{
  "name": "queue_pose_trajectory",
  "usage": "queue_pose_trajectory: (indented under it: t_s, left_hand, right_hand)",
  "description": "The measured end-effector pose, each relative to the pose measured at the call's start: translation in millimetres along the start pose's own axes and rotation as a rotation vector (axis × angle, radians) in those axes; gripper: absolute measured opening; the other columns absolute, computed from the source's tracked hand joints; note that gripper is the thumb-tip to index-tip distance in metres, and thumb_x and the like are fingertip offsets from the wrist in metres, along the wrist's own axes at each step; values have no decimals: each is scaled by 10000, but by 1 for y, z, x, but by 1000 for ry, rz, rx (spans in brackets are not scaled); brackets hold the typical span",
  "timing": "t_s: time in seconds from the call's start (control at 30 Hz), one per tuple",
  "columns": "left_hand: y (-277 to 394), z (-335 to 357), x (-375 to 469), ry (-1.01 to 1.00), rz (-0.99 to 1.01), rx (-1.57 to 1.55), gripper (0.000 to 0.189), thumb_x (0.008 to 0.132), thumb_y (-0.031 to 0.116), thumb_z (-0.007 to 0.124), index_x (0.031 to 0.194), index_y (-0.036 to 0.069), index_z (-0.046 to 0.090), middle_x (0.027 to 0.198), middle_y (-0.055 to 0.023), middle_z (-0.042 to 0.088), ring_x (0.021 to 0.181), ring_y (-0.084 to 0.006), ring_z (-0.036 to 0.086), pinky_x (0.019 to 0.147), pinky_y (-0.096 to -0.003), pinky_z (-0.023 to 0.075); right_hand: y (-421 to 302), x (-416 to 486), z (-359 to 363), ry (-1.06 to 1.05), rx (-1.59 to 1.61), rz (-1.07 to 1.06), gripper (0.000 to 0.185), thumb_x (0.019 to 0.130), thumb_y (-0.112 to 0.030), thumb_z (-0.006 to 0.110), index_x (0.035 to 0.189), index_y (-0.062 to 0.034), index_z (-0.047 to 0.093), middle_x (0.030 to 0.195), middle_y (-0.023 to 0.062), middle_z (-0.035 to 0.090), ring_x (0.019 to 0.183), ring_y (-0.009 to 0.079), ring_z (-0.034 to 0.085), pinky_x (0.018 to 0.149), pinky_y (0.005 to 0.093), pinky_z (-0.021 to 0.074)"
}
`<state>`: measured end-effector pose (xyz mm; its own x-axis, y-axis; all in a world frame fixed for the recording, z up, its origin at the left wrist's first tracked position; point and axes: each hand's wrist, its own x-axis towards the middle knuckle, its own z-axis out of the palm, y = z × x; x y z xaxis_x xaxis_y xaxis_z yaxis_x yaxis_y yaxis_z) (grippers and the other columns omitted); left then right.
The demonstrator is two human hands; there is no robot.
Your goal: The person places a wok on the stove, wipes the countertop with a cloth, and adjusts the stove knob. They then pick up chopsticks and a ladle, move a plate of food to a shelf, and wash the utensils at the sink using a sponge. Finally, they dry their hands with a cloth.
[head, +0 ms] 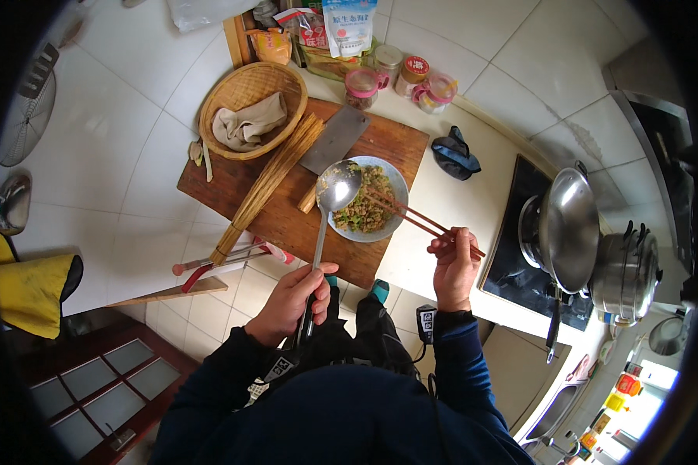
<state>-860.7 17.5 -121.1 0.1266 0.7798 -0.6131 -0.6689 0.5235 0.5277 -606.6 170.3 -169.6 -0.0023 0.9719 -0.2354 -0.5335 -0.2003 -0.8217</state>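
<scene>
My left hand (296, 299) grips the handle of a steel ladle (340, 189), whose bowl hangs over the left rim of a pale bowl (400, 174). Bits of food cling to the ladle's bowl. In my right hand (455, 264) is a pair of reddish-brown chopsticks (421, 221), their tips in the crumbly browned food with green pieces (363, 212) that fills the bowl. The bowl stands on a wooden cutting board (349, 258). Left of it, a cleaver (337, 139) lies flat on the board, beside a long bamboo whisk brush (267, 183).
A wicker basket (209, 125) holding a cloth (250, 122) sits at the board's back left. Lidded jars (362, 87) line the wall. Right of the board are a dark blue cloth item (455, 154), a cooktop (503, 232), a steel wok (573, 232) and a steel pot (625, 273).
</scene>
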Motion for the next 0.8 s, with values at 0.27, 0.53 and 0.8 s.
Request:
queue_pose_trajectory:
  t_s: [0.27, 0.53, 0.8]
  left_hand:
    - [3, 17, -7, -95, -91, -105, 339, 1088, 254, 378, 1330, 81, 543, 805, 16, 419, 627, -82, 425, 500, -237, 394]
    - [7, 31, -8, -79, -151, -79, 309, 1078, 258, 426, 1279, 59, 550, 796, 6, 430, 618, -79, 433, 498, -237, 404]
    - [10, 38, -11, -63, -197, -100, 310, 1074, 231, 420, 1291, 45, 541, 811, 16, 432, 618, -72, 427, 502, -219, 397]
  right_hand:
    - [-5, -19, 22, -174, -222, -60, 162, 977, -141, 638, 937, 15, 646, 874, 94, 643, 710, 231, 698, 689, 363, 593]
    - [-24, -29, 38, -266, -464, -163, 75, 953, -45, 645, 933, 28, 645, 888, 76, 620, 774, 193, 694, 696, 305, 586]
    - [-13, -34, 45, -315, -648, -365, 72, 852, 23, 734, 888, -2, 677, 883, 75, 617, 808, 167, 596, 698, 273, 480]
